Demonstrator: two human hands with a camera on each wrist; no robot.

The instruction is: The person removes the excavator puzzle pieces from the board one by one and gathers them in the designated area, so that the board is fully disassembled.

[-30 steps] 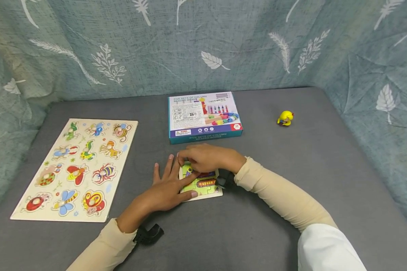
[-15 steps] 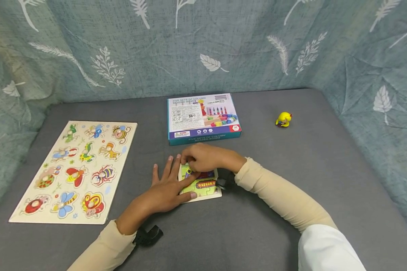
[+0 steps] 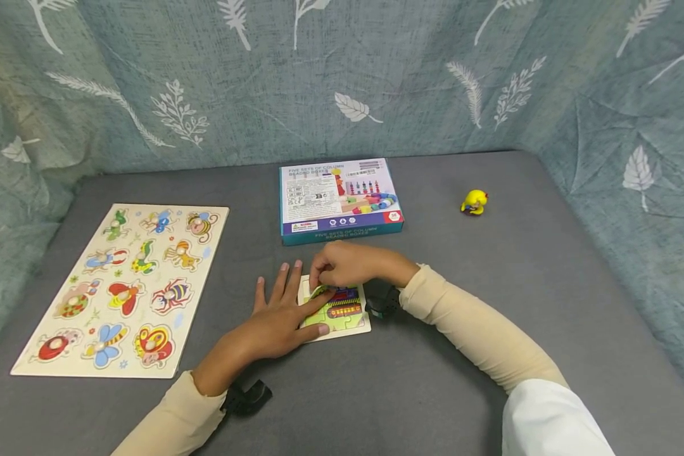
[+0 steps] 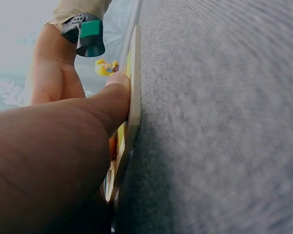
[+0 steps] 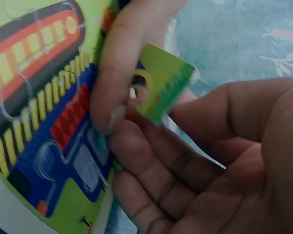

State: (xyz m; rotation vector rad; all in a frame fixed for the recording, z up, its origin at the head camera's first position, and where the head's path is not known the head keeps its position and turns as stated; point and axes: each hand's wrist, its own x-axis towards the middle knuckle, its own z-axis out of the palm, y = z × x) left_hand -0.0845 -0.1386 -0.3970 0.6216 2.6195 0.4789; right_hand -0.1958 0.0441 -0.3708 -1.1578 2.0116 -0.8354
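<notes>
A small jigsaw puzzle [image 3: 342, 323] with a digger-like vehicle on a green ground lies in a pale frame on the table. My left hand [image 3: 273, 326] rests across its left side, fingers spread, with the thumb on the lower edge. At the puzzle's upper left corner my right hand [image 3: 348, 263] pinches a green puzzle piece [image 5: 168, 80] between thumb and fingers. That piece is tilted up out of the picture, as the right wrist view shows. A finger [image 5: 119, 63] of the left hand presses the puzzle beside it.
Behind the hands lies a beaded-toy box [image 3: 342, 202]. A large insect peg board [image 3: 165, 348] is on the left, and a small yellow toy [image 3: 475, 202] stands at the back right. A patterned curtain [image 3: 262, 82] hangs behind the table [image 3: 433, 392].
My right hand has drawn slightly right, and the corner piece now tilts up from the puzzle in its fingers. The left hand stays in place on the puzzle.
</notes>
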